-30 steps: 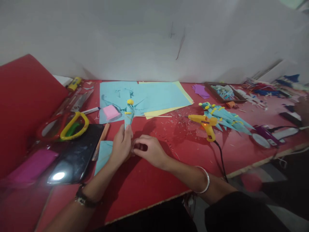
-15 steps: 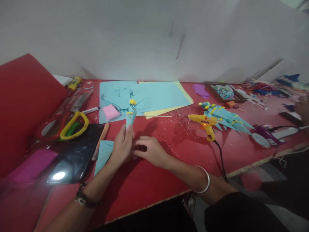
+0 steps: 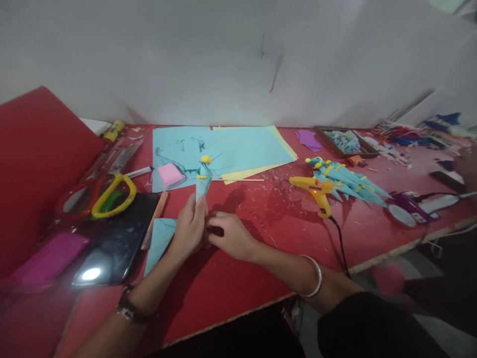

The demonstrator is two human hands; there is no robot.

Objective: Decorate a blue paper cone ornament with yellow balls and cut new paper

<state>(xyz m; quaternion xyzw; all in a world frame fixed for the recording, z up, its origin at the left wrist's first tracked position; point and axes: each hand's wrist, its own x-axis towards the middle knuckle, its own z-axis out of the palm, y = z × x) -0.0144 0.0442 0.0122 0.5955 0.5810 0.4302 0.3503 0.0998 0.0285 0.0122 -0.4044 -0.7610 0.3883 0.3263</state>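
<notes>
The blue paper cone (image 3: 203, 189), ringed by a yellow band (image 3: 201, 177) and topped with a yellow ball (image 3: 206, 159), stands up from the left hand (image 3: 189, 226), whose fingers are wrapped round its lower part. The right hand (image 3: 234, 236) is close beside it, fingers curled and thumb near the fingertips; whether they pinch anything cannot be told.

By the left forearm lies a folded blue piece (image 3: 160, 238), and past that a wooden stick (image 3: 154, 221) beside a black slab (image 3: 119, 248) that reflects a lamp. Beyond the cone are a pink block (image 3: 170, 174), a blue sheet (image 3: 249, 146) and a yellow sheet (image 3: 238, 176) partly under it.

To the right, the glue gun (image 3: 315, 188) shows a lit orange lamp; the small mark on its handle is too small to read. So are the pale marks on the purple device (image 3: 413, 205) near the heap of finished cones (image 3: 348, 183).

Compared with a second ago, the cone's top has shifted slightly to the right against the blue sheet, while the hands keep nearly the same pose. The glue gun and the heap have stayed put on the red table (image 3: 261, 278).
</notes>
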